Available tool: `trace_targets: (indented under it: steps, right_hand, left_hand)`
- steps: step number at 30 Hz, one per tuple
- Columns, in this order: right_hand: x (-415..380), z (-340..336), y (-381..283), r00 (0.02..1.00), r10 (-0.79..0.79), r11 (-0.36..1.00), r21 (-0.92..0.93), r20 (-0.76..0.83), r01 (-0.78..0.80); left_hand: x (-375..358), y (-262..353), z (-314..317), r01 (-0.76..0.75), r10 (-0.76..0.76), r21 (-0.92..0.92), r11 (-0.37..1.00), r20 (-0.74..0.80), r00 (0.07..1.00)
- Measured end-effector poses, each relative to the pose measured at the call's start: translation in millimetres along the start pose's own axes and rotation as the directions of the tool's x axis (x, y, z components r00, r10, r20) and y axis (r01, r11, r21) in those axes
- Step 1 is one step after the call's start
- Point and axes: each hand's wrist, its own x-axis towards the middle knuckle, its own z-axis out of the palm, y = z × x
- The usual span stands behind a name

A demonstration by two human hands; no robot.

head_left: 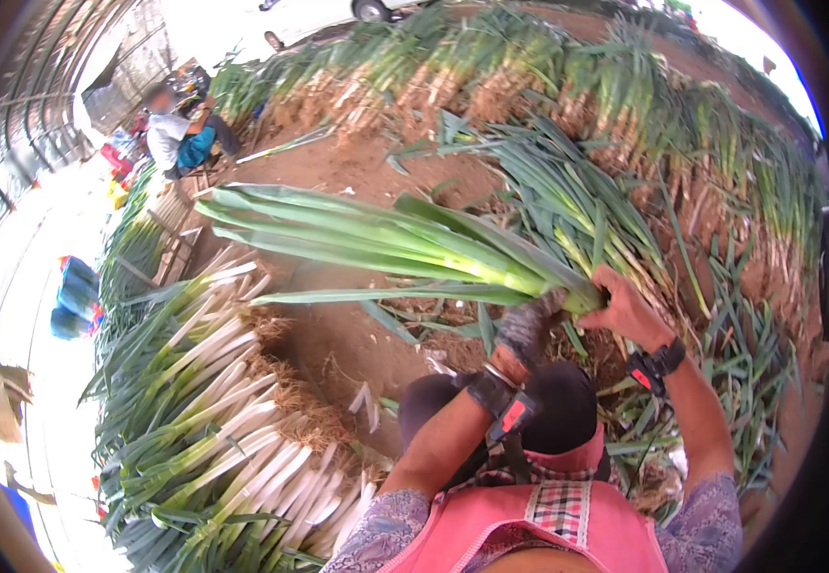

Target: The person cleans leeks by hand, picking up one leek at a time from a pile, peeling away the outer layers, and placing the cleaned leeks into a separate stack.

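Note:
A large green leek [434,253] is held in front of my knees, its long leaves fanning out to the left. My left hand [532,328], in a dark grey glove, is closed around it from below. Bare, my right hand [627,307] pinches the leek's right end, thumb and fingers pressed together on a green part. The fingers cover some of that end, so its root is hidden. A pile of untrimmed leeks [567,191] lies just beyond my hands.
Trimmed leeks with white stalks [252,420] lie in a long row at the left. Rows of leeks [491,67] curve along the back and right. Loose leaves [734,353] litter the soil. Another person [180,134] sits at the back left, and a white vehicle [324,17] stands behind.

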Motion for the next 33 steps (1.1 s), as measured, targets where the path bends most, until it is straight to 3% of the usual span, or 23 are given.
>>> trace_targets:
  steps: [2,4,6,8,9,10,11,12,13,16,18,19,20,22,23,24,26,29,33]
  right_hand:
    - [-0.5,8.8,13.2,0.997,-0.044,0.996,0.07,-0.068,0.048]
    - [-9.1,11.0,19.3,0.949,-0.049,0.994,0.077,-0.311,0.077]
    - [-36.1,-14.7,28.1,0.911,0.252,0.88,0.468,-0.326,-0.076]
    - [-87.4,-50.1,80.3,0.731,0.336,0.94,0.252,-0.594,-0.228]
    - [-115.0,-75.8,80.5,0.694,0.391,0.909,0.134,-0.605,-0.395]
    - [-164.3,-97.7,143.9,0.598,0.444,0.828,0.051,-0.667,-0.558]
    - [-219.7,-117.1,191.8,0.56,0.27,0.748,-0.195,-0.783,-0.634]
    - [-284.0,-144.4,234.5,0.521,0.441,0.451,-0.321,-0.731,-0.833]
    - [-298.6,-157.4,196.7,0.478,0.598,0.309,-0.365,-0.643,-0.878]
    - [-321.9,-157.9,199.6,0.363,0.223,0.08,-0.354,-0.905,-0.932]
    - [-297.2,-176.0,210.9,0.506,0.256,0.562,-0.299,-0.824,-0.771]
    - [-254.3,-169.5,175.3,0.533,0.357,0.64,-0.215,-0.767,-0.738]
    - [-210.4,-154.9,139.0,0.625,0.283,0.705,-0.284,-0.728,-0.65]
    - [-138.1,-129.3,76.0,0.781,0.32,0.797,-0.294,-0.536,-0.528]
    - [-108.9,-112.2,43.9,0.883,0.089,0.917,-0.308,-0.46,-0.253]
    - [-84.9,-98.0,21.1,0.937,-0.015,0.946,-0.307,-0.35,-0.1]
    - [-51.6,-80.5,-15.3,0.992,-0.099,0.864,-0.501,-0.075,0.049]
    - [-28.2,-59.2,-26.4,0.973,-0.194,0.85,-0.473,0.123,0.23]
    - [-18.6,-54.0,-28.3,0.953,-0.171,0.85,-0.451,0.252,0.272]
  left_hand:
    - [6.0,-4.4,-7.4,-0.093,0.094,0.024,0.995,-0.037,0.995]
    - [9.4,8.4,-12.3,-0.028,0.019,-0.057,0.998,-0.153,0.988]
    - [12.8,19.0,-19.1,-0.06,0.023,-0.169,0.984,-0.216,0.976]
    - [16.6,34.9,-35.0,-0.047,0.012,-0.197,0.979,-0.174,0.985]
    - [11.7,41.9,-33.0,-0.077,0.04,-0.215,0.974,-0.171,0.985]
    - [7.8,47.8,-30.0,-0.099,0.07,-0.22,0.971,-0.136,0.988]
    - [4.8,52.2,-26.9,-0.13,0.11,-0.221,0.967,-0.101,0.989]
    - [2.6,54.2,-24.3,-0.131,0.116,-0.235,0.963,-0.078,0.99]
    - [2.3,57.0,-21.7,-0.136,0.127,-0.249,0.959,-0.051,0.991]
    - [2.1,54.6,-21.0,-0.116,0.126,-0.305,0.945,0.014,0.992]
    - [5.1,49.9,-15.5,-0.11,0.127,-0.276,0.955,0.046,0.991]
    - [5.3,47.4,-11.8,-0.123,0.137,-0.227,0.966,0.049,0.989]
    - [4.9,45.4,-8.6,-0.138,0.149,-0.177,0.975,0.051,0.987]
    - [5.1,42.9,-7.7,-0.156,0.162,-0.105,0.982,0.059,0.985]
    - [6.0,40.8,-10.8,-0.155,0.161,-0.085,0.984,0.065,0.985]
    - [5.1,40.3,-11.4,-0.16,0.165,-0.071,0.985,0.086,0.982]
    - [2.0,40.9,-10.7,-0.174,0.179,-0.049,0.984,0.144,0.973]
    - [-3.7,45.3,-6.0,-0.182,0.194,-0.072,0.981,0.24,0.951]
    - [-2.8,41.7,-18.6,-0.208,0.216,-0.057,0.976,0.294,0.931]
